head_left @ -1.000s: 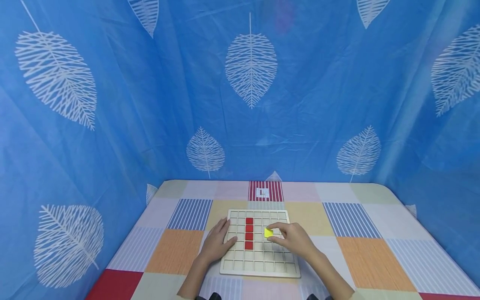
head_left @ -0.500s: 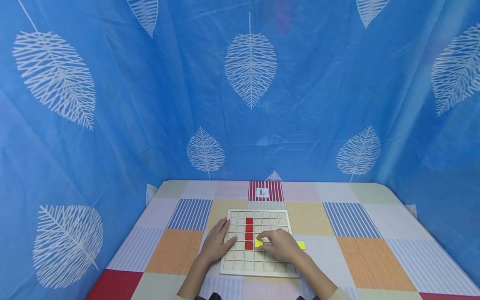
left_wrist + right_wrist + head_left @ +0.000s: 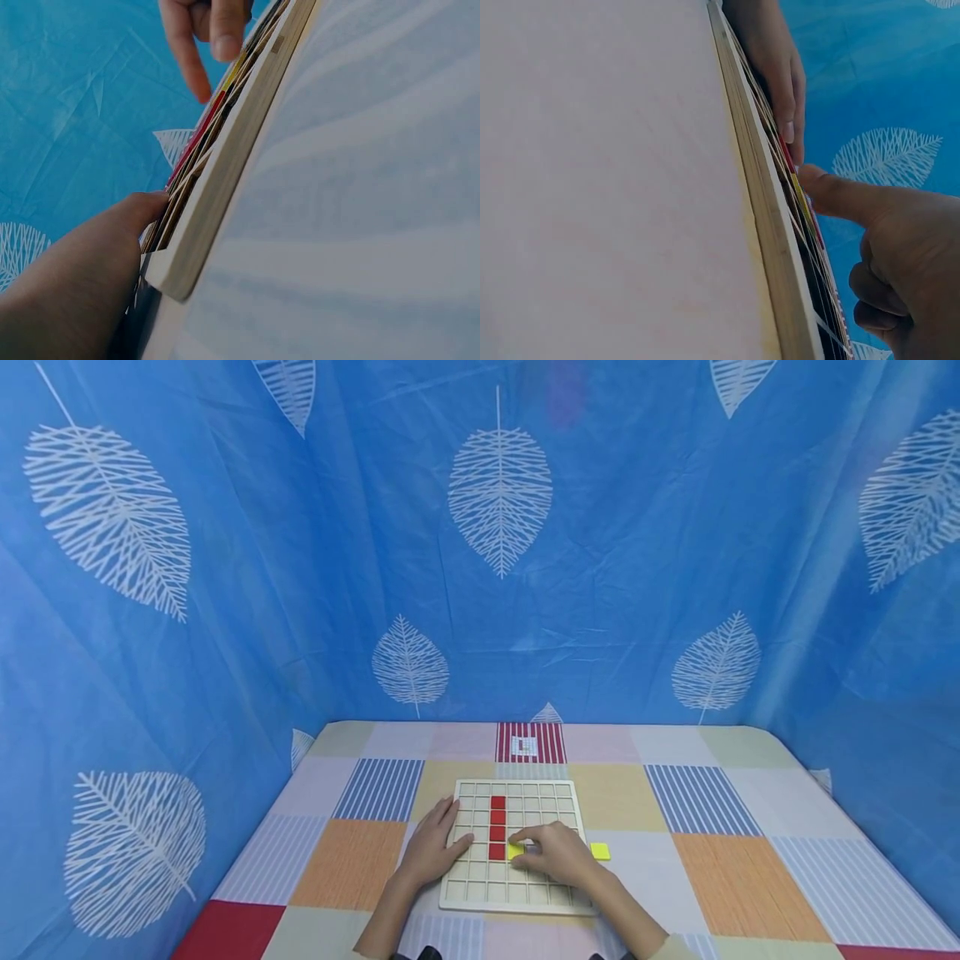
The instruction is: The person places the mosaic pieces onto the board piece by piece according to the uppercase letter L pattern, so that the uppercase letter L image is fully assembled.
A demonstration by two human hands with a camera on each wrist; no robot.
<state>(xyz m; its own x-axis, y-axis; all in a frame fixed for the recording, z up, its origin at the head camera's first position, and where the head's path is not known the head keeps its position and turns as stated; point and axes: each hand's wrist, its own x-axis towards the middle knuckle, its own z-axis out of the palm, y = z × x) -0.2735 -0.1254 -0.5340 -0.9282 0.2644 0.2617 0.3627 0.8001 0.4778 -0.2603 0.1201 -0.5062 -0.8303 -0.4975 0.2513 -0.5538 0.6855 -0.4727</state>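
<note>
A white gridded board (image 3: pixel 517 893) lies on the cloth in front of me. Several red tiles (image 3: pixel 497 817) form a column in its cells. Beside the lowest red one, a yellow tile (image 3: pixel 514 852) sits in or on a cell, with the thumb and forefinger of my right hand (image 3: pixel 561 856) pinching it. My left hand (image 3: pixel 431 850) rests along the board's left edge, fingers extended and thumb over the grid. Off the board's right side lies another yellow tile (image 3: pixel 600 851). Both wrist views see the board edge-on, so its cells are mostly hidden there.
A small card (image 3: pixel 524 746) with a grid and a coloured L-shape lies at the far middle of the patchwork tablecloth (image 3: pixel 738 885). A blue curtain (image 3: pixel 600 568) with white leaf prints stands behind the table and along both sides.
My right hand has carried the yellow tile left and toward me, down to the cell beside the lowest red tile. The other yellow tile has come into view. My left hand stays put.
</note>
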